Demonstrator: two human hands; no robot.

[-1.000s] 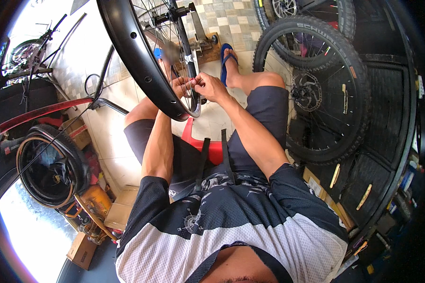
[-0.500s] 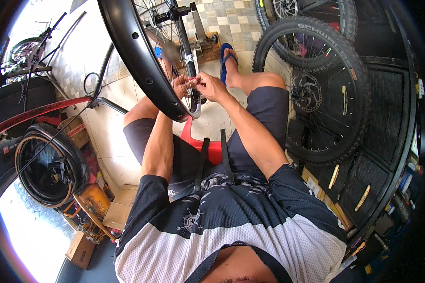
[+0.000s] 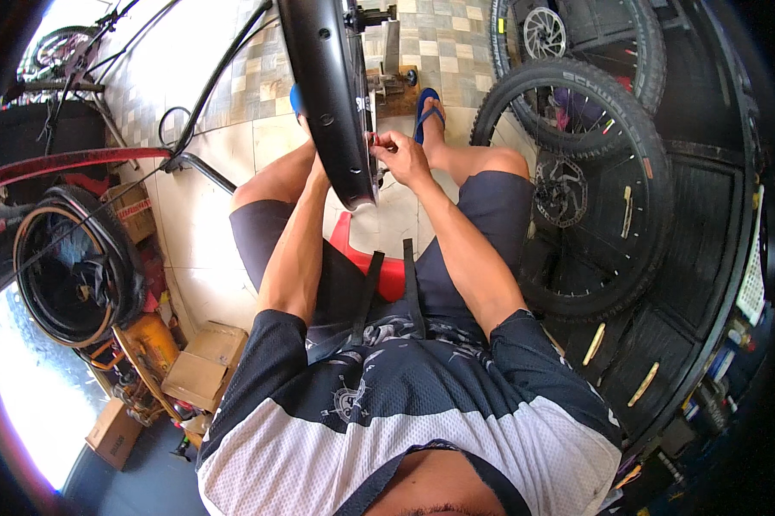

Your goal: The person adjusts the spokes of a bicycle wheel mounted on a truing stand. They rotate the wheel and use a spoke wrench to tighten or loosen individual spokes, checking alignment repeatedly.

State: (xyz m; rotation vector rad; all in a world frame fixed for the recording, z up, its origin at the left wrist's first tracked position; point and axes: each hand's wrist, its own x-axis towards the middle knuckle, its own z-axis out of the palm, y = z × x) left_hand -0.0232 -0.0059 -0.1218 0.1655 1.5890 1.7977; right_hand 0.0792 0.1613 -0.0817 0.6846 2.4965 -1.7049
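Note:
A bicycle wheel with a bare black rim [image 3: 325, 103] stands upright between my knees, seen nearly edge-on. Its hub [image 3: 375, 15] is near the top edge, by a metal stand on a wooden base [image 3: 398, 101]. On the wheel's right side, my right hand [image 3: 402, 159] is closed, thumb and fingers pinching a small red tool [image 3: 372, 139] close to the spokes. What kind of tool it is does not show clearly. My left hand [image 3: 320, 168] reaches behind the rim on the left, and its fingers are hidden.
Two tyred wheels with disc rotors, the nearer tyre [image 3: 663, 198] among them, lean against a black cabinet [image 3: 706, 206] at right. A red frame tube [image 3: 78, 165] crosses the left side. Loose tyres [image 3: 129, 258] and cardboard boxes [image 3: 202, 365] sit lower left. Beneath me is a red stool [image 3: 392, 279].
The rim appears farther right and more edge-on, and now covers my left fingers. My right hand has shifted slightly right and stays by the spokes. The whole view has shifted a little.

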